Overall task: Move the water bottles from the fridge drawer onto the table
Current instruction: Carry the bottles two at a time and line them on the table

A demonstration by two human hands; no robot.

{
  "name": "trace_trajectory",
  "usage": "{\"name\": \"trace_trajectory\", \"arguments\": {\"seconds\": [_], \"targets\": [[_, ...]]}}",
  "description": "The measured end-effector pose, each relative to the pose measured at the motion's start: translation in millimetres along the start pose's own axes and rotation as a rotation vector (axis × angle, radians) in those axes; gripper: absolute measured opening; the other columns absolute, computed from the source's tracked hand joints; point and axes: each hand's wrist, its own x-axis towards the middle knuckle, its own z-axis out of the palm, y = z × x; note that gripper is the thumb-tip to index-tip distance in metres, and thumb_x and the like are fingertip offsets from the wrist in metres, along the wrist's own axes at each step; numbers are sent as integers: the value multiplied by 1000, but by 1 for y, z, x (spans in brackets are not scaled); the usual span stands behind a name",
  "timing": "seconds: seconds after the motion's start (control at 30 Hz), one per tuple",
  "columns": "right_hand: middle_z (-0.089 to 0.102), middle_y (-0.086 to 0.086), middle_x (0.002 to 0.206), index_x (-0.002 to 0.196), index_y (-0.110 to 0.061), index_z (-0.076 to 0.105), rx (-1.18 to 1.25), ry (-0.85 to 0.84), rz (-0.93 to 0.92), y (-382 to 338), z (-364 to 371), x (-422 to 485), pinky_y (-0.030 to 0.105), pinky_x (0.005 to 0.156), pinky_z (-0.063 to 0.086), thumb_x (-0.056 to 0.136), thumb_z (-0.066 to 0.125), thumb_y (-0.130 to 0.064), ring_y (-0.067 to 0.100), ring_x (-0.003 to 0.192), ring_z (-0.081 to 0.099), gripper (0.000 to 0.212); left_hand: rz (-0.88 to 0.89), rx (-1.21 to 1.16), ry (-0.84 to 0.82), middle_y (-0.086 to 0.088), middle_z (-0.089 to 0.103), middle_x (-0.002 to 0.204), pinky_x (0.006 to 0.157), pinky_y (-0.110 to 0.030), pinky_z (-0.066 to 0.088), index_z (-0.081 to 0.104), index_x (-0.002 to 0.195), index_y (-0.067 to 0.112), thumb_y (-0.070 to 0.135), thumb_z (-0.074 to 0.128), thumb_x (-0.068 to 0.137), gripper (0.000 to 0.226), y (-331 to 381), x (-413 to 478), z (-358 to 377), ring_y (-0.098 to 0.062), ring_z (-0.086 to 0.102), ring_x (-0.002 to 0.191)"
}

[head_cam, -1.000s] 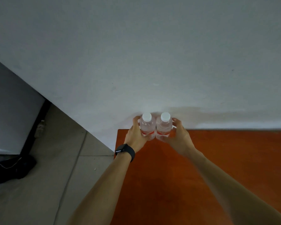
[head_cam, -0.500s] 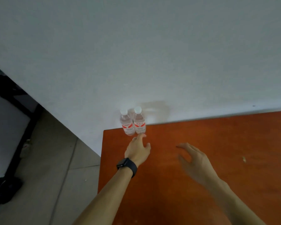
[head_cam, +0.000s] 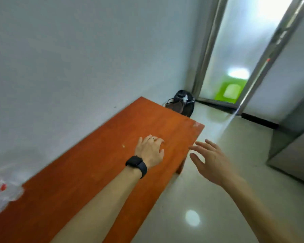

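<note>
Hovering above the desk, the left grip has its fingers loosely curled and holds nothing; a dark watch sits on its wrist and a ring on one finger; the right grip hangs just to its right, past the desk's long edge and over the glossy floor, fingers spread wide and likewise empty.

The water bottles show only as a blurred clear mass with red labels, well to the left of both grips and nearer the body, at the desk's end against the wall; how many there are, and whether they stand upright, I cannot tell; they seem delivered, so a trip for more looks likely next.

The fridge drawer is not in view; a grey cabinet stands well to the right of the right grip, and whether it is the fridge I cannot tell.

Several things could go wrong from here; the bottles sit close to the desk's end, so a careless forearm could knock them off; the shiny floor could cause a slip; chilled bottles may be slippery, and a loose grasp could drop one; a black bag ahead of the grips, beyond the desk's far end, could catch a foot.
</note>
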Motion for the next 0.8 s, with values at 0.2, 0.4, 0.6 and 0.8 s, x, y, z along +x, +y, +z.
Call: {"name": "trace_trajectory", "arguments": {"seconds": [0.2,0.4,0.6,0.8], "targets": [[45,-12,153,142,-42,51,51,190,338,173,-92,-91,40,122,22,102,43,-54,19,151,23,43,361,-31,7,5,53,144,113,-41,33,54,138,33,38,51,98,40,224,49,3,-17,44,135],[56,-6,144,138,-30,59,87,393,549,297,-156,-160,36,120,23,100,57,-39,22,143,35,39,599,-113,4,6,56,139,97,-34,47,55,135,37,41,52,98,38,395,86,16,-18,53,123],[57,-8,142,138,-31,59,81,464,693,416,-195,-191,37,119,28,98,58,-41,22,143,37,41,752,-152,-12,5,58,136,92,-32,46,55,134,37,42,51,98,37,531,138,50,-17,55,118],[57,-11,141,138,-35,58,74,492,758,533,-243,-182,40,115,37,98,54,-45,18,138,43,41,885,-178,-75,2,56,139,99,-37,48,53,138,34,41,53,97,41,664,216,82,-18,53,124]]}}
